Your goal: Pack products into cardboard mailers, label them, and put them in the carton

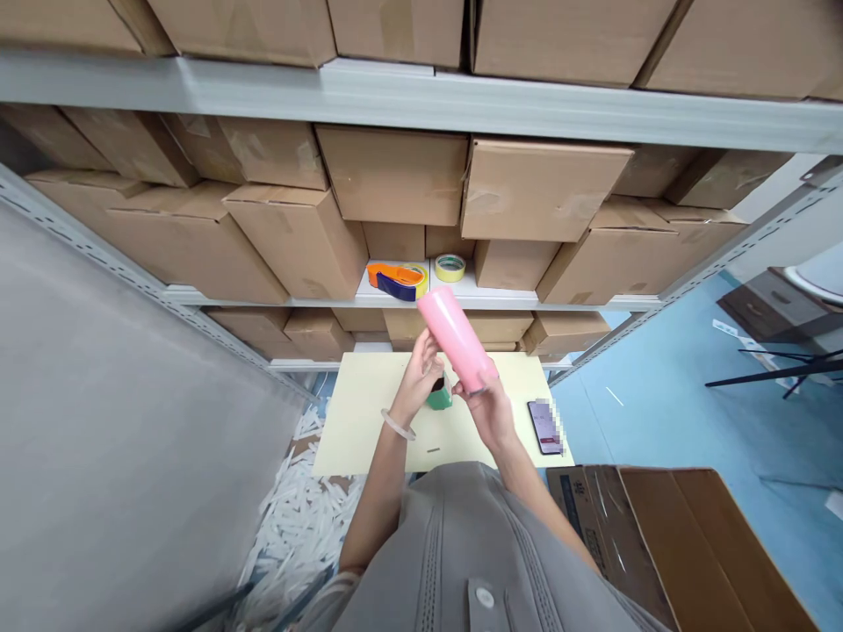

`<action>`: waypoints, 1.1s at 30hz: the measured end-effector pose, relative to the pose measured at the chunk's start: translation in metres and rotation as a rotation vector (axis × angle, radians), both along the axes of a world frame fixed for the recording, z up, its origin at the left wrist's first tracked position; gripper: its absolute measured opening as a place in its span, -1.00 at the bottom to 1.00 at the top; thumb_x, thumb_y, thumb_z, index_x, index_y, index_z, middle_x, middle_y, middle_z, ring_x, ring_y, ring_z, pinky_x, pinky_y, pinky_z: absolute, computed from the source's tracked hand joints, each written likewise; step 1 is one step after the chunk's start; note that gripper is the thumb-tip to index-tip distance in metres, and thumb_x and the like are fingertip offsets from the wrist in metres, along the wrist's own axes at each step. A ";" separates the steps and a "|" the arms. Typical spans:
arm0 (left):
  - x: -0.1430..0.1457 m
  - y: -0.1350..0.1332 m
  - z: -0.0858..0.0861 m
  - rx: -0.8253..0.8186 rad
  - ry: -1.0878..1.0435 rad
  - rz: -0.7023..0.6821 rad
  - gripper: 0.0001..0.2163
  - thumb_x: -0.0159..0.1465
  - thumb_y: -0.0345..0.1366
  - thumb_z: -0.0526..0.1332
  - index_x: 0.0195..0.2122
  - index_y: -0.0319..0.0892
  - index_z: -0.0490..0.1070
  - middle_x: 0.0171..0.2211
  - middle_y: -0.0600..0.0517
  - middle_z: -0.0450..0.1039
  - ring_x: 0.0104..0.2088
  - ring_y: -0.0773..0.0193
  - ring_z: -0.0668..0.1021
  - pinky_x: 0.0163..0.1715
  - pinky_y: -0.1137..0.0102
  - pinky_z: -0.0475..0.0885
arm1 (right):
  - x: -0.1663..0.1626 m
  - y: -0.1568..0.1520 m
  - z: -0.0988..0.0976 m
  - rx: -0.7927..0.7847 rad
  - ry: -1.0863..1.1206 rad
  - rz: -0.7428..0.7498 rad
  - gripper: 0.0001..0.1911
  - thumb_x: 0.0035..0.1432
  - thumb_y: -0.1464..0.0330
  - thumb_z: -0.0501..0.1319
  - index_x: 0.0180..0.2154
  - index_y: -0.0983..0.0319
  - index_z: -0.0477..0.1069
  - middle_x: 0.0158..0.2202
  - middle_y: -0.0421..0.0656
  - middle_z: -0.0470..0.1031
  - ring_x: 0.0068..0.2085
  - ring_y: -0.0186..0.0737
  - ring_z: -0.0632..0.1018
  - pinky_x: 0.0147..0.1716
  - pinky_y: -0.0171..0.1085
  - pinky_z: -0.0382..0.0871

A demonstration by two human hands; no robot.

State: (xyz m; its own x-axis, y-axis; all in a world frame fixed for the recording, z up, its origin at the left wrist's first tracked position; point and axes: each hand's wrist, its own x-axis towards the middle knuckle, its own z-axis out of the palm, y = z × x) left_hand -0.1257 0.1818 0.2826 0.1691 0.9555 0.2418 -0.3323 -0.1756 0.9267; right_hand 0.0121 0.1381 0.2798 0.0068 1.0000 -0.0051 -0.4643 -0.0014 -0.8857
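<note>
My right hand (491,412) grips the lower end of a pink cylinder (454,336), which tilts up and away toward the shelves. My left hand (419,376), with a pale bangle on its wrist, is closed around the top of a small green object (440,398) that stands on the pale yellow table (369,421). Both hands are close together over the middle of the table, just below the cylinder's base.
A phone (544,426) lies on the table's right side. On the shelf behind sit an orange and blue tape dispenser (397,280) and a tape roll (450,267) among cardboard boxes. An open cardboard box (685,535) is at right; white packing strips (296,527) litter the floor at left.
</note>
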 end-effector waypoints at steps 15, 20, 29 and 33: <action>-0.020 0.011 -0.022 -0.125 -0.084 0.032 -0.36 -0.01 -0.04 0.43 0.04 -0.15 0.27 0.00 -0.14 0.42 0.05 0.00 0.46 0.02 0.18 0.39 | -0.008 0.011 -0.020 -0.281 0.322 0.387 -0.46 0.22 -0.05 0.02 0.01 0.20 0.31 -0.23 -0.07 0.50 -0.38 -0.20 0.53 -0.52 -0.28 0.38; -0.018 0.016 -0.031 -0.152 -0.026 0.152 -0.35 0.05 -0.06 0.40 0.11 -0.07 0.17 0.07 -0.13 0.35 0.09 0.07 0.43 0.04 0.23 0.38 | -0.019 0.009 -0.019 -0.186 0.220 0.153 -0.52 0.14 0.09 0.23 0.08 0.02 0.26 -0.07 -0.15 0.49 -0.26 -0.17 0.58 -0.35 -0.21 0.46; -0.055 0.031 -0.106 -0.045 0.512 0.098 -0.36 0.10 -0.10 0.35 0.18 -0.05 0.16 0.19 -0.11 0.16 0.25 0.03 0.23 0.24 0.10 0.09 | 0.008 0.018 -0.050 -0.362 0.354 -0.134 -0.71 0.03 0.25 0.31 -0.18 0.16 0.38 -0.25 -0.19 0.51 -0.46 -0.35 0.48 -0.52 -0.36 0.41; -0.063 0.032 -0.152 -0.095 0.645 0.136 -0.28 0.08 -0.12 0.36 0.23 -0.07 0.09 0.19 -0.15 0.09 0.26 0.01 0.19 0.25 0.12 0.08 | 0.041 0.017 -0.067 -0.447 0.500 0.063 -0.66 0.10 0.17 0.20 -0.13 0.22 0.36 -0.18 -0.07 0.49 -0.53 -0.40 0.36 -0.68 -0.39 0.31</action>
State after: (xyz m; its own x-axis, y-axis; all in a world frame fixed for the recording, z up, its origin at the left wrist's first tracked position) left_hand -0.1884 0.2141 0.1311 0.1279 0.9907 0.0463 0.3134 -0.0846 0.9458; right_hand 0.0534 0.1553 0.2123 -0.1626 0.8994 -0.4057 -0.8052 -0.3586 -0.4723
